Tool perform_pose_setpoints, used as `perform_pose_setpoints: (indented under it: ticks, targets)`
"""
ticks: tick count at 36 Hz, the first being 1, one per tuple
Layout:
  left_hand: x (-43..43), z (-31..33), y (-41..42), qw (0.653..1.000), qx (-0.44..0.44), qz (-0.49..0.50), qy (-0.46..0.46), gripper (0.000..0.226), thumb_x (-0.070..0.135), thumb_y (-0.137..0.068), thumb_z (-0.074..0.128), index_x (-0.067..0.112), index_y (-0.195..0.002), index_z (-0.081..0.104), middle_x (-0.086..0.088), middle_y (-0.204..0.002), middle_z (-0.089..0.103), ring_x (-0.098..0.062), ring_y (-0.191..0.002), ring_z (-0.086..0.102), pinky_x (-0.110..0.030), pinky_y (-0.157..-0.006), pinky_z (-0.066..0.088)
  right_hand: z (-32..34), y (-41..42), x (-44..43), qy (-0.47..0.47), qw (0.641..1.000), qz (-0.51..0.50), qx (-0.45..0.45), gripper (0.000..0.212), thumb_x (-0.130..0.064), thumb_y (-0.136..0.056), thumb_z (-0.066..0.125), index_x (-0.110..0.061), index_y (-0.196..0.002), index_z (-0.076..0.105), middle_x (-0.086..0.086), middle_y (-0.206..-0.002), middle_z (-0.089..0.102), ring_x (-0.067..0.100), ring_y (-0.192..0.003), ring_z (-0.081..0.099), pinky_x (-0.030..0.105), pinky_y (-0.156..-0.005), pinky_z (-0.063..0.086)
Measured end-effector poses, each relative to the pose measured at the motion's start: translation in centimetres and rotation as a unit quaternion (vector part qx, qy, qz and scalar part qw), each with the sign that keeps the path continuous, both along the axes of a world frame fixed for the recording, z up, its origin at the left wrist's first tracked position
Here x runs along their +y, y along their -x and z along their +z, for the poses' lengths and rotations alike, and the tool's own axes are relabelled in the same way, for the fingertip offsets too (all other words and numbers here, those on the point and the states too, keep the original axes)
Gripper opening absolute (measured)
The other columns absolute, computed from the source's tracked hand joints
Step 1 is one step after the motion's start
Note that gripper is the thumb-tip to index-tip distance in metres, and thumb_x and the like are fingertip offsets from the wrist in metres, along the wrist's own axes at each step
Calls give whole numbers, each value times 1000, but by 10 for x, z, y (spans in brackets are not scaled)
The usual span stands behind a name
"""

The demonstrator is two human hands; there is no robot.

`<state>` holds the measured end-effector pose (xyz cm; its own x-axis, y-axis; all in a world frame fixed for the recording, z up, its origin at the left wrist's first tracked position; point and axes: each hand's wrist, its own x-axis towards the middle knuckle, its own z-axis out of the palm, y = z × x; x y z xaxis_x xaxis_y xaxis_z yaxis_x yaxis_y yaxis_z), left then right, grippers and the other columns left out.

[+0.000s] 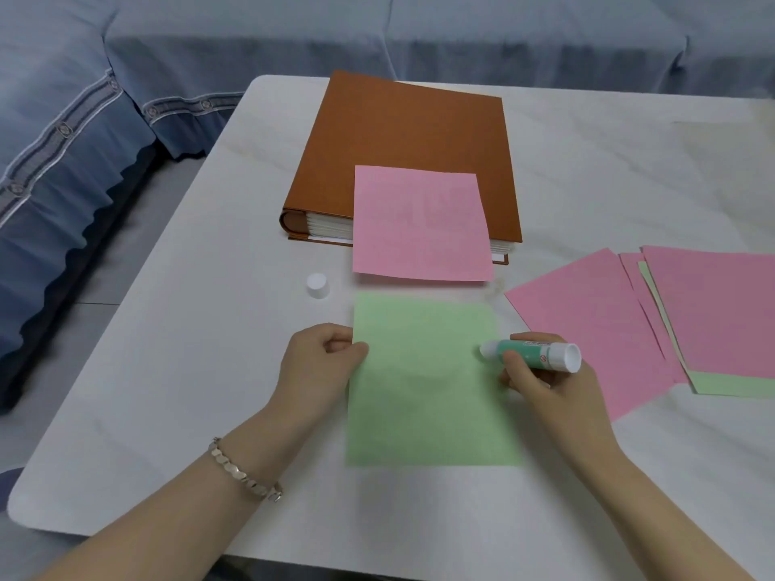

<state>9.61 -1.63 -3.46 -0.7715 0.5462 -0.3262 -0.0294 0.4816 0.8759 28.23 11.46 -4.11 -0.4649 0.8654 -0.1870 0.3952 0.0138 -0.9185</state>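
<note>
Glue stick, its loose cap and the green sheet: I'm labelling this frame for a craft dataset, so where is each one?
glue stick (pixel 534 349), head view, on the green barrel.
cap (pixel 317 285), head view, on its white side wall.
green sheet (pixel 423 396), head view, on the bare middle of the paper.

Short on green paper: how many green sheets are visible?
2: green sheet held by left hand; second green sheet under the pink stack at right. More may be hidden.
</note>
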Motion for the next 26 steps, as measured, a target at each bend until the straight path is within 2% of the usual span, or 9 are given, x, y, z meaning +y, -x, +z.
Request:
perform_pose_setpoints:
  ticks: [2,7,11,12,14,16,19,23,26]
  targets:
    - [-4,1,-2,999,50,-8,12,20,6,-82,65,20,-67,65,15,-54,62,3,-53,55,-7,-53,40,1,-1,0,1,1000,3,3,12,-19,-82,64,-28,-90,61,6,-83,69,28,-81,67,42,-76,53]
    - [-19,10,-11,981,172,-64,57,15,16,-87,59,23,-74,61,12,-69,64,-2,-65,58,-17,-60,43,13,0,-4,-14,999,28,24,15,-17,-81,65,-29,-89,61,8,-81,68,30,-78,65,32,-69,50]
    - [-30,23,-5,953,280,-116,24,18,19,-92,56,30,-78,53,10,-73,62,-10,-68,58,-28,-65,46,31,4,-6,-51,996,41,59,21,-12,-81,67,-31,-85,61,4,-80,68,23,-73,64,25,-65,51]
    - [-31,28,0,951,293,-102,-2,17,20,-92,57,31,-79,54,10,-77,63,-10,-69,59,-28,-67,48,36,6,-6,-61,995,41,72,21,-13,-81,68,-32,-85,61,1,-80,68,20,-72,64,20,-62,50]
    - [-29,41,16,957,282,-30,-54,21,15,-91,57,30,-77,54,9,-73,63,1,-67,59,-15,-64,45,46,13,-6,-78,991,39,99,16,-22,-77,68,-35,-84,62,-3,-79,69,16,-72,65,16,-61,52]
    - [-25,53,35,963,244,67,-94,28,7,-92,53,31,-77,53,12,-69,60,10,-58,54,-5,-54,38,55,22,-5,-86,988,45,118,15,-27,-72,62,-40,-80,64,-4,-79,69,16,-72,66,21,-62,54]
    - [-23,61,67,956,199,185,-109,27,6,-93,46,27,-76,50,11,-68,54,12,-47,49,-3,-45,33,62,38,-6,-95,985,69,129,22,-24,-77,67,-45,-80,64,-8,-85,69,20,-74,65,30,-67,54]
    - [-26,48,120,929,162,318,-95,19,4,-91,41,18,-86,54,12,-70,48,-1,-62,51,-3,-44,33,64,58,-10,-87,985,80,124,17,-17,-81,69,-32,-87,63,-2,-78,69,17,-74,66,21,-63,52]
    - [-26,28,150,923,148,351,-50,21,1,-91,37,13,-96,54,11,-70,45,-9,-67,44,-3,-43,32,63,71,-16,-82,986,97,105,15,-15,-81,65,-26,-91,63,0,-85,69,13,-73,65,13,-60,50]
